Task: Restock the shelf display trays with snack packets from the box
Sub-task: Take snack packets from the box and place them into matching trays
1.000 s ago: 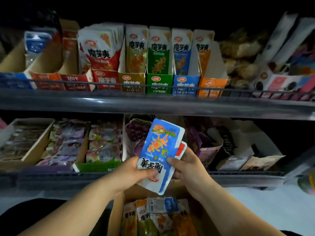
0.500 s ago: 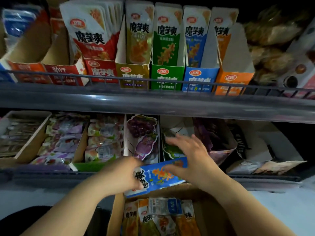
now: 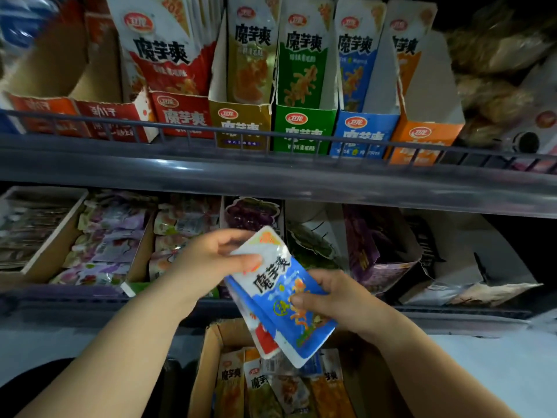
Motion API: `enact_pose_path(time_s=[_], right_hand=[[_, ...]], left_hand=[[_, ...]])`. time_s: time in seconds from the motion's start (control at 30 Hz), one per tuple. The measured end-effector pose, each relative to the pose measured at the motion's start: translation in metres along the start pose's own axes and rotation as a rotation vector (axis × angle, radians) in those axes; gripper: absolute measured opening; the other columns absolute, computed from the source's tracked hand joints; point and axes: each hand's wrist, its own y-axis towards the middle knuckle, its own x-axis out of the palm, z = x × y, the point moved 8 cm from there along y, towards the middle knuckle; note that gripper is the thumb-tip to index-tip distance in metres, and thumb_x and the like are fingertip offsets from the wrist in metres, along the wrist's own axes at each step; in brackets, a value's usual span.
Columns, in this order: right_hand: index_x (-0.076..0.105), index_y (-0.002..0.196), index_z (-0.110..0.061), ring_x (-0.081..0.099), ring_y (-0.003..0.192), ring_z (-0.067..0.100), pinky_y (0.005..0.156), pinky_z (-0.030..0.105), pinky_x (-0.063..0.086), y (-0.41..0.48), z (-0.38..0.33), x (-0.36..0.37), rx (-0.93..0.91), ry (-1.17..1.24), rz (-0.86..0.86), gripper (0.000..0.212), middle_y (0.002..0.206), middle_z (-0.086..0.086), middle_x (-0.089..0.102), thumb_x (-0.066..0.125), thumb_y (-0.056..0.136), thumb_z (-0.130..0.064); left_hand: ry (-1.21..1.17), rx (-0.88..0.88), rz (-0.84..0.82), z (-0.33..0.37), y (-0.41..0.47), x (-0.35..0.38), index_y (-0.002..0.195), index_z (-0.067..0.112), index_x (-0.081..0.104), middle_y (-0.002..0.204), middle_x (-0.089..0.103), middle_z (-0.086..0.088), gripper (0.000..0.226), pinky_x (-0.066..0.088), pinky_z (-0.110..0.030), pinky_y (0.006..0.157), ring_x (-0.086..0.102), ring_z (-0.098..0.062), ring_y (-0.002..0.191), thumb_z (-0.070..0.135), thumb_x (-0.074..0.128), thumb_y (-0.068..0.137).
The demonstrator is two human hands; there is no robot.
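**Light, slick pouches: take them by the sealed ends**

The upper shelf (image 3: 271,173) carries a row of upright cardboard trays behind a wire rail. The blue tray (image 3: 363,132) stands between the green tray (image 3: 303,128) and the orange tray (image 3: 422,140) and already has matching packets standing in it. Below, at the bottom of the view, the open box (image 3: 205,369) holds more packets on end.

You have the blue packet (image 3: 289,303) tilted in the air, above the box and in front of the lower shelf. A red-cornered packet (image 3: 265,339) is tucked close behind it. Whether more lie in the stack, I cannot tell.

Your left hand (image 3: 208,260) pinches the white top end, thumb on the face and fingers curled over the upper edge. Your right hand (image 3: 334,300) grips the lower right side, with the thumb (image 3: 301,300) pressed on the print and the other fingers wrapped behind.

Judge these as light, flat foil pouches. They look glossy enough to slide over one another and soft enough to bend in the middle. The flat sealed bands at top and bottom are likely the stiffest places to hold. Squeeze the two packets together so the back one cannot slip out. To load the tray, a grip near the top seal should let the bottom edge drop in first without the packet folding.
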Motion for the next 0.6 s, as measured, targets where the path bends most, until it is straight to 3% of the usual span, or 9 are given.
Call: enact_pose_path(time_s=[0.1, 0.17, 0.2, 0.23, 0.3, 0.4, 0.6], right_hand=[[0.064, 0.083, -0.013, 0.067, 0.067, 0.012, 0.068, 0.031, 0.055, -0.002, -0.006, -0.004, -0.066, 0.234, 0.156, 0.006, 0.075, 0.0, 0.071, 0.059, 0.085, -0.009], [0.063, 0.084, -0.011, 0.068, 0.066, 0.015, 0.063, 0.031, 0.057, -0.005, -0.009, -0.006, -0.105, 0.412, 0.239, 0.008, 0.075, 0.003, 0.072, 0.056, 0.085, -0.006], [0.063, 0.085, -0.011, 0.068, 0.065, 0.015, 0.06, 0.029, 0.057, -0.006, -0.01, -0.007, -0.123, 0.477, 0.262, 0.01, 0.074, 0.003, 0.072, 0.055, 0.085, -0.005], [0.063, 0.085, -0.011, 0.068, 0.064, 0.014, 0.057, 0.027, 0.057, -0.007, -0.013, -0.008, -0.135, 0.493, 0.285, 0.01, 0.073, 0.002, 0.072, 0.055, 0.086, -0.005], [0.06, 0.086, -0.012, 0.067, 0.061, 0.008, 0.052, 0.022, 0.054, -0.008, -0.013, -0.009, -0.128, 0.454, 0.333, 0.01, 0.07, -0.001, 0.071, 0.055, 0.087, -0.004], [0.053, 0.091, -0.017, 0.067, 0.068, 0.005, 0.055, 0.019, 0.052, -0.007, -0.013, -0.004, -0.121, 0.365, 0.388, 0.016, 0.082, 0.0, 0.068, 0.058, 0.085, -0.003], [0.047, 0.091, -0.018, 0.068, 0.068, 0.004, 0.057, 0.019, 0.054, -0.013, -0.023, -0.02, -0.155, 0.391, 0.549, 0.03, 0.084, -0.003, 0.067, 0.066, 0.077, 0.001]], left_hand=[[-0.299, -0.002, -0.024, 0.002, -0.005, 0.009, 0.092, 0.018, 0.064, 0.077, 0.073, 0.004, 0.035, 0.054, -0.024, 0.061, 0.068, -0.009, 0.07, 0.018, 0.065, 0.057], [-0.307, -0.017, -0.119, 0.002, -0.012, 0.026, 0.104, 0.016, 0.06, 0.089, 0.073, 0.004, 0.04, 0.055, -0.024, 0.068, 0.068, -0.01, 0.081, 0.016, 0.069, 0.066], [-0.29, -0.008, -0.126, 0.001, -0.015, 0.032, 0.102, 0.02, 0.059, 0.084, 0.073, 0.011, 0.032, 0.053, -0.018, 0.067, 0.068, -0.003, 0.079, 0.012, 0.069, 0.072], [-0.273, 0.008, -0.086, 0.001, -0.016, 0.033, 0.093, 0.025, 0.057, 0.073, 0.071, 0.019, 0.026, 0.05, -0.01, 0.06, 0.065, 0.007, 0.07, 0.006, 0.065, 0.078], [-0.207, 0.043, 0.02, 0.001, -0.018, 0.031, 0.081, 0.031, 0.05, 0.057, 0.064, 0.024, 0.034, 0.043, -0.003, 0.048, 0.058, 0.016, 0.056, -0.002, 0.058, 0.082], [-0.049, 0.089, 0.089, 0.0, -0.015, 0.032, 0.081, 0.031, 0.055, 0.065, 0.067, 0.018, 0.033, 0.045, -0.006, 0.049, 0.061, 0.012, 0.06, -0.002, 0.061, 0.08], [-0.075, 0.071, 0.074, 0.008, -0.016, 0.032, 0.082, 0.023, 0.06, 0.067, 0.07, 0.018, 0.022, 0.049, -0.013, 0.048, 0.067, 0.0, 0.062, 0.001, 0.063, 0.08]])
